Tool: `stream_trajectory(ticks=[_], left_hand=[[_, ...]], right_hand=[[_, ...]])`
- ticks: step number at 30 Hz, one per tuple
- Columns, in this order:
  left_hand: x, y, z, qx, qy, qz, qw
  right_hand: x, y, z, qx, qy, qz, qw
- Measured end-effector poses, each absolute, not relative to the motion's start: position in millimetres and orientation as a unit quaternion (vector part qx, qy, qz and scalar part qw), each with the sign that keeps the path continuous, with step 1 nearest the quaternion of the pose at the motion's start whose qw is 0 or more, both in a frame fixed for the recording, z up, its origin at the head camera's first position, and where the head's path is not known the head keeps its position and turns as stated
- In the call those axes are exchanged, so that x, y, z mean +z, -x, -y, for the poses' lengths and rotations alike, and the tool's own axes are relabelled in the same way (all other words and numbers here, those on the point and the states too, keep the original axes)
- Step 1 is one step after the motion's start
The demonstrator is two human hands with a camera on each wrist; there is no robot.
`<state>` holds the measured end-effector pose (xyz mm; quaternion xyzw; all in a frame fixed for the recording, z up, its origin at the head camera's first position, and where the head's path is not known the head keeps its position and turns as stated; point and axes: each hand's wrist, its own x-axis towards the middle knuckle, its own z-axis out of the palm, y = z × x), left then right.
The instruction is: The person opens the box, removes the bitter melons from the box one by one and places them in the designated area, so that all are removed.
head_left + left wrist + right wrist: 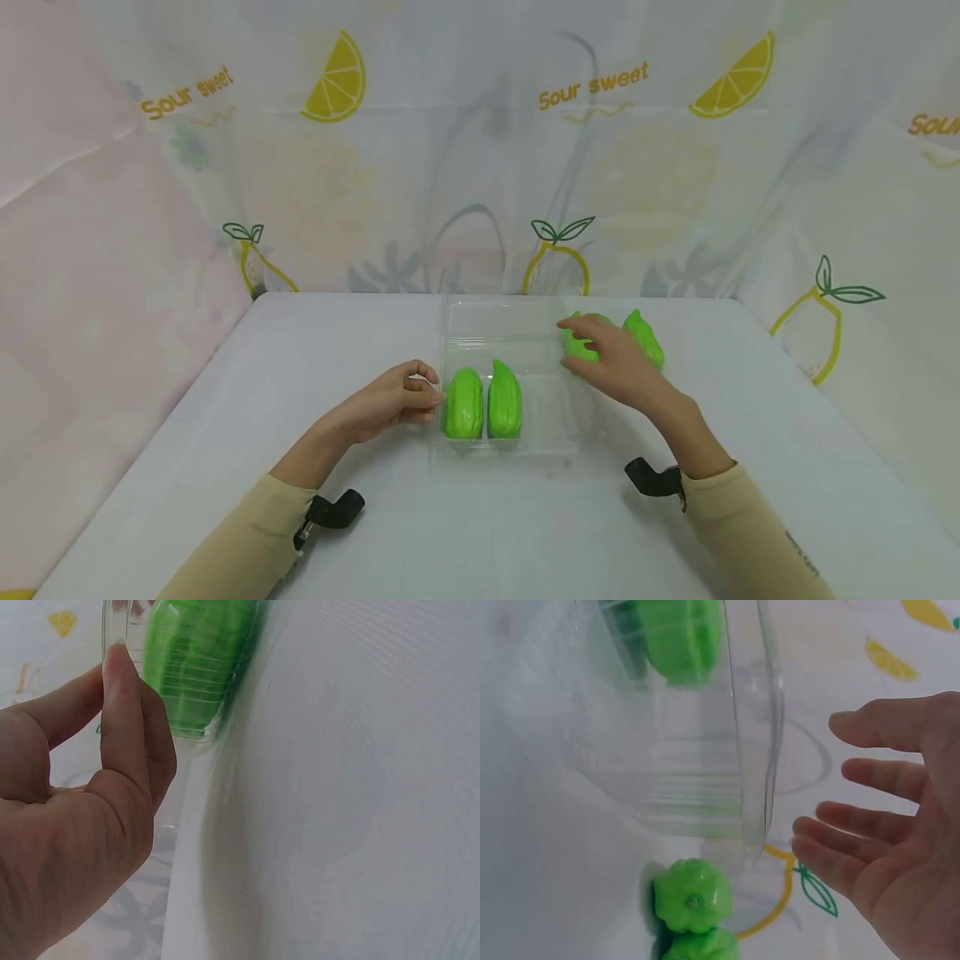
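Note:
A clear plastic clamshell box [551,412] lies with its lid [487,317] folded back. Two bright green, ribbed, gourd-like vegetables sit side by side in its left half, a blunt one [463,404] and a pointed one [505,402]. At the box's left edge, my left hand [386,404] pinches the clear rim between thumb and fingers, as the left wrist view shows. My right hand [611,362], fingers spread and holding nothing, hovers right of the box. Behind it are loose green gourds [581,346], partly hidden; another gourd [645,340] shows past its knuckles.
A white table [337,333] carries everything. Behind it hangs a pale curtain [465,142] printed with lemons and lettering, which also runs down both sides. Black wrist mounts [337,508] stick out from both sleeves.

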<state>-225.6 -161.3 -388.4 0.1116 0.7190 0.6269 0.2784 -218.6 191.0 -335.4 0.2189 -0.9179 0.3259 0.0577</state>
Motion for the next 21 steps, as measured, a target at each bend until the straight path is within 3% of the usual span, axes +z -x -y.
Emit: stream_trajectory(ticks=[21], left_hand=[[-386,224,160,0.627,-0.110,-0.720,0.276]], right_hand=[[-363,206,-142,0.314,-0.259,0.912,-0.054]])
